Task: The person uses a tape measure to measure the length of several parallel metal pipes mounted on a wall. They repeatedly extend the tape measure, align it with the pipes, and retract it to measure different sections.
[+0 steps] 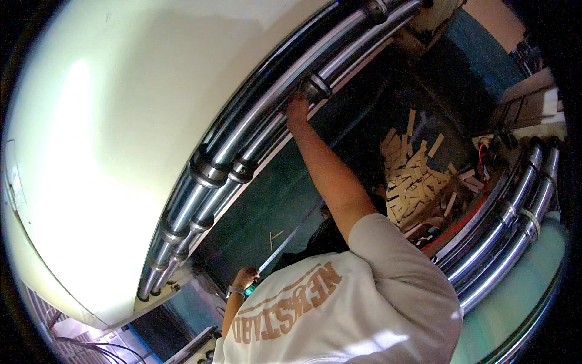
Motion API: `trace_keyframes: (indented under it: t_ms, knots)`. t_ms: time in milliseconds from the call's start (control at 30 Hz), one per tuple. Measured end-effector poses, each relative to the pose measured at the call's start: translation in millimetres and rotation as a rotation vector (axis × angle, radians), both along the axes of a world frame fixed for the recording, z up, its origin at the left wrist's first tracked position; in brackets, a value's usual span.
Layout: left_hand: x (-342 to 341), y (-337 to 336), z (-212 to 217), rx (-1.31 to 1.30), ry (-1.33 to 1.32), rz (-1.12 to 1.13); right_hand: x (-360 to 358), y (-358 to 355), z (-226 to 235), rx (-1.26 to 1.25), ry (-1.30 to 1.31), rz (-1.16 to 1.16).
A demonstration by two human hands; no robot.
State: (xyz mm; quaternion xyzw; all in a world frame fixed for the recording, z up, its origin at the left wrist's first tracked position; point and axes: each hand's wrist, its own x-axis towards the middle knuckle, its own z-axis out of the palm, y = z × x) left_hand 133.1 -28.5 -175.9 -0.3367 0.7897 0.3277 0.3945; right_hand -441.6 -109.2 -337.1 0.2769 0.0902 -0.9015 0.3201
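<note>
Dim machine hall, with a big cream housing point(91, 151) curving overhead and a pile of pale wood offcuts point(418, 176) on the dark floor beyond. The wearer's own hands are out of view; the hands at work belong to a co-worker in a white T-shirt point(364, 303).

The fingers of that person's raised hand point(297, 108) press against a dark collar point(316, 88) on one of the polished steel rollers point(242, 139); I cannot tell whether they grip it or only touch it. The lower hand point(245, 279), a watch point(235, 292) at its wrist, is closed round the teal case of a tape measure point(276, 255). Its blade is drawn out, slanting up toward the rollers but well short of them.

As I judge it, the measuring is only set up: one hand marks a spot and the tape is extended, but not yet laid along the roller. A second bank of rollers point(509, 212) runs at the right.
</note>
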Motion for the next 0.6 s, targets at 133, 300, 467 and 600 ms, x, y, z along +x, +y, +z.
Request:
trace_keyframes:
  t_ms: [133, 300, 467, 600]
  knots:
    - [35.2, 34.3, 5.2, 0.03, 0.035, 0.541, 52.9, 46.4, 33.3, 0.022, 0.143, 0.338]
    - [39.9, 16.4, -10.4, 0.105, 0.046, 0.342, 26.1, 76.1, 86.3, -0.043, 0.272, 0.471]
    - [35.4, 25.3, -21.2, 0.147, 0.039, 0.721, 4.2, 95.1, 96.0, -0.002, 0.237, 0.72]
    - [38.0, 37.3, -28.4, 0.268, 0.028, 1.043, -55.6, 127.1, 71.1, 0.402, 0.763, 1.065]
